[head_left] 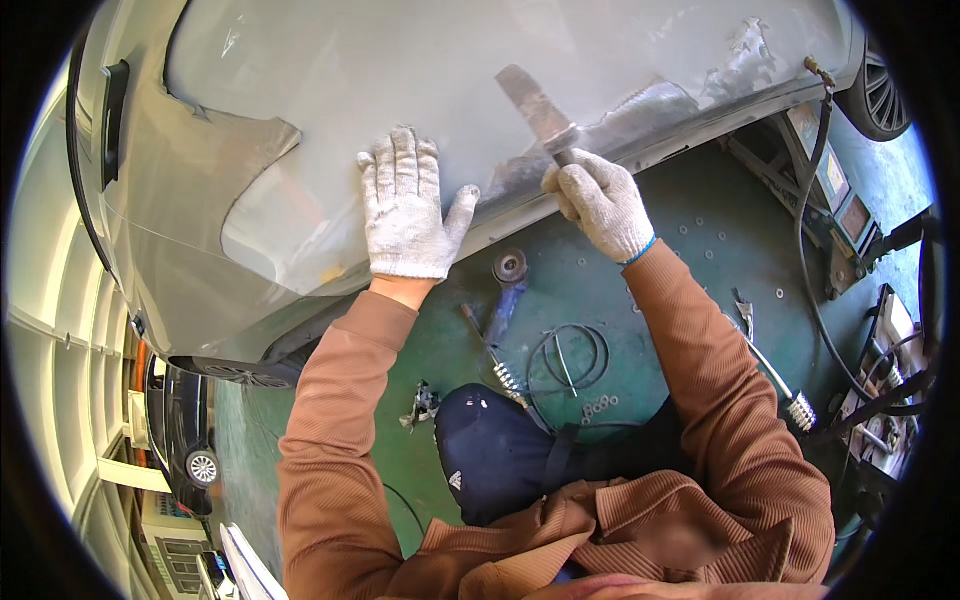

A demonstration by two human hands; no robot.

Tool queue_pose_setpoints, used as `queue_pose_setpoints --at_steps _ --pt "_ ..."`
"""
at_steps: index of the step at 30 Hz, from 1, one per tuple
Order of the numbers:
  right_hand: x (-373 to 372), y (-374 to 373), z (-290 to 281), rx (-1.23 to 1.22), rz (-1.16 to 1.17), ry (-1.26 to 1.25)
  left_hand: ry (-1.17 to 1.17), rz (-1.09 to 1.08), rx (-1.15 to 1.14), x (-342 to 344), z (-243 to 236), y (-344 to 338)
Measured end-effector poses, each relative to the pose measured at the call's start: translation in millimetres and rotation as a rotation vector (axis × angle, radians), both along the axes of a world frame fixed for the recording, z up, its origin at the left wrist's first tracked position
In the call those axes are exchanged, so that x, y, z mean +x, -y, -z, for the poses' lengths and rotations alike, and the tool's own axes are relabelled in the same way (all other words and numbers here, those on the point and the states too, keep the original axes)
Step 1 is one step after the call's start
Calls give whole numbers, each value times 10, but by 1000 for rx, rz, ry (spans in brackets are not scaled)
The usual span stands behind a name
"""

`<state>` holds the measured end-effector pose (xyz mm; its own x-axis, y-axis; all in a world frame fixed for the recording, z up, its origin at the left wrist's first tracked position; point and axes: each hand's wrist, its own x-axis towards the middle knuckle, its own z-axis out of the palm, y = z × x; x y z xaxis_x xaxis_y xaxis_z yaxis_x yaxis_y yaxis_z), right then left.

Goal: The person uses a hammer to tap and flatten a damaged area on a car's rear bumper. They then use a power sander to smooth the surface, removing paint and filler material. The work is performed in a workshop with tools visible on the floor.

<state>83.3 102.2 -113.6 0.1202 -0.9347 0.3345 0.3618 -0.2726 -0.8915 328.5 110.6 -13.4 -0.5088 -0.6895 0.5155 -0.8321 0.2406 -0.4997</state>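
Note:
My left hand [408, 210], in a white knit glove, lies flat on the grey car body panel [300, 60] with its fingers stretched out. To its right, my gloved right hand [603, 205] is closed around the handle of a flat metal file [538, 105]. The file points up and to the left, over the panel's lower part; whether its face touches the metal I cannot tell. Close to the file, a shiny bare-metal patch [650, 100] runs along the lower edge of the panel. Darker, unevenly edged paint [240, 150] borders the light area left of my left hand.
Below the panel, an angle grinder [510, 267], a rod with a coiled spring [507, 378], a looped cable [570, 355] and several washers [600, 405] lie on the green floor. A hose [815, 200] clamped at the sill hangs near a machine [830, 180]. A dark car [180, 430] stands left.

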Motion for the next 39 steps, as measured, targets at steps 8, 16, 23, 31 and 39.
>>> queue_pose_setpoints --at_steps 8,16,23,31,39 --pt "-77 0 -3 -5 44 -37 3 1 5 -312 -83 -134" --pt "-142 -97 -110 16 36 -47 -18 68 -20 -460 -198 -48" --pt "44 -329 -360 -375 99 -308 -98 85 161 -270 110 -85" --pt "301 -261 -212 -258 93 -396 53 -46 202 240 524 -343" --pt "-168 27 45 -21 123 -19 44 41 -104 -148 -202 486"
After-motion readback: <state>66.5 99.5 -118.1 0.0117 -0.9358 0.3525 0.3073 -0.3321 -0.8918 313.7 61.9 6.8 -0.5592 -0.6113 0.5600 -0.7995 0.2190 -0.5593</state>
